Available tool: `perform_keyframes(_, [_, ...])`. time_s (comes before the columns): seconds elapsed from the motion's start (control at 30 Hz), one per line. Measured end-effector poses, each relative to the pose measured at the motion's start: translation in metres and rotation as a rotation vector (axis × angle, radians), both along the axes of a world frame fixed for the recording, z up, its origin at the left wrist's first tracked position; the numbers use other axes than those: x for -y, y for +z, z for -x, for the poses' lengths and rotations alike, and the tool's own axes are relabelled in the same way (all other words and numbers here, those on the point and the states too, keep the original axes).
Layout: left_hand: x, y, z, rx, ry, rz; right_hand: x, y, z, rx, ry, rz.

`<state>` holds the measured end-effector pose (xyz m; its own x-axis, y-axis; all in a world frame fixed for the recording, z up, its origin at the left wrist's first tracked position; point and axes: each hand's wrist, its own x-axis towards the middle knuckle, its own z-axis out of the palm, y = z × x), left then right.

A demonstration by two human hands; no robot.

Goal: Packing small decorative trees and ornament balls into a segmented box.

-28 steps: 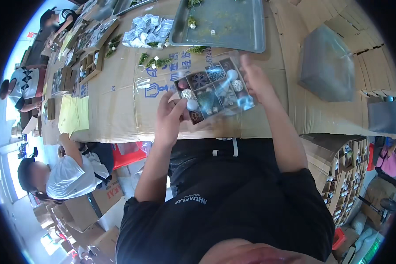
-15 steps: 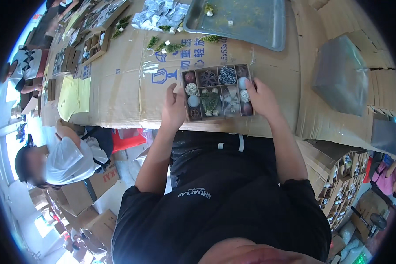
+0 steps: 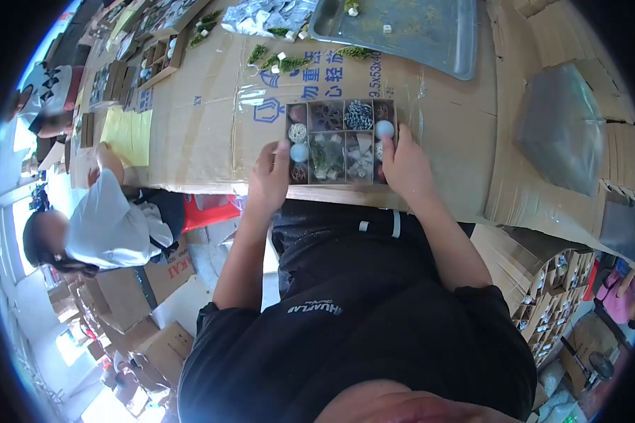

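Holding one compartment box (image 3: 340, 142) | two hands: left hand (image 3: 269, 185), right hand (image 3: 406, 169)

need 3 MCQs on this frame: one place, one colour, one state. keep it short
1. Where does the compartment box sit?
A. on the cardboard-covered table
B. on the metal tray
C. on the floor

2. What colour is the sheet at the table's left?
A. red
B. yellow
C. blue

3. How are the hands placed?
A. both off the box
B. only the right hand on it
C. one at each side of the box

Key: 1 A, the box lies flat on the cardboard-covered table, with the metal tray farther back. 2 B, the sheet is yellow. 3 C, the left hand grips the left edge and the right hand the right edge.
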<state>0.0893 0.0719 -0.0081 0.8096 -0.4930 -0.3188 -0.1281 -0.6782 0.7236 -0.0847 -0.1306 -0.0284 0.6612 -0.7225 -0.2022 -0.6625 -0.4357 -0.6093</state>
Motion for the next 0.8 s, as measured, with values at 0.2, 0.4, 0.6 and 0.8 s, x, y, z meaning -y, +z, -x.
perform_keyframes(0.2, [-0.027,-0.001,0.005,-0.231,0.049,0.078,-0.012,-0.005,-0.015,0.097,0.030,0.109])
perform_keyframes(0.4, [0.032,-0.019,0.004,0.857,-0.200,-0.055,-0.032,-0.027,-0.058,0.242,-0.037,0.062])
perform_keyframes(0.6, [0.037,-0.006,-0.001,0.999,-0.348,0.234,0.040,0.110,0.000,0.855,0.065,0.072])
perform_keyframes(0.8, [0.035,-0.065,0.026,0.839,-0.466,0.159,0.319,0.325,0.284,0.618,-0.773,1.168])
